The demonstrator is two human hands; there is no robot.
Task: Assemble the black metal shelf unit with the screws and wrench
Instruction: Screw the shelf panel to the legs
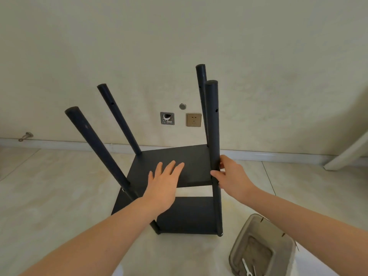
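Head view: shelf unit (171, 176) stands on the floor (59, 196) near the wall, four posts up, lower shelf (189, 214) and upper shelf (189, 160) in place. Left hand (165, 184) is flat with fingers spread over the upper shelf; can't tell if it's pressing or just above. Right hand (229, 176) is wrapped round the front-right post (213, 126) at shelf level. Wrench (246, 265) lies in the tray (237, 242) at lower right, well apart from both hands; I can't pick out any screws. Risks: post tops are free and look splayed, so a push on the upper shelf could rack the frame or pull holes out of line. Reaching for the wrench frees a hand, and the shelf may tilt if it isn't fastened.
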